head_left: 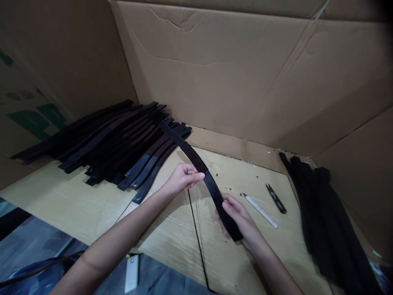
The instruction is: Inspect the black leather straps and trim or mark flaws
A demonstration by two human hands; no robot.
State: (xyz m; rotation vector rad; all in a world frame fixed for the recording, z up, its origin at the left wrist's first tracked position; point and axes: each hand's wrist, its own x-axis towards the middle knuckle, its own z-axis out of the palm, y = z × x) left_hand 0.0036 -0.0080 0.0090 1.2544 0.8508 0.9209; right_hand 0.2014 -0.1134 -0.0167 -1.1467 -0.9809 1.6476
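A long, curved black strap (211, 183) is held slantwise above the table, one section smooth and the rest duller. My right hand (238, 213) grips it near its lower end, thumb on top and fingers beneath. My left hand (186, 177) pinches at the strap's left edge near the middle, thumb and forefinger together. The strap's far end reaches over a pile of similar black straps (123, 139) on the left. To the right of my right hand lie a white-handled craft knife (260, 210) and black thread snips (276, 199).
Cardboard walls (245, 82) enclose the pale tabletop (166, 225) at the back and sides. More long black pieces (322, 213) lie along the right. A thin black cord (196, 233) runs down past the front edge. Small dark scraps dot the surface. A white object (132, 273) shows below the table edge.
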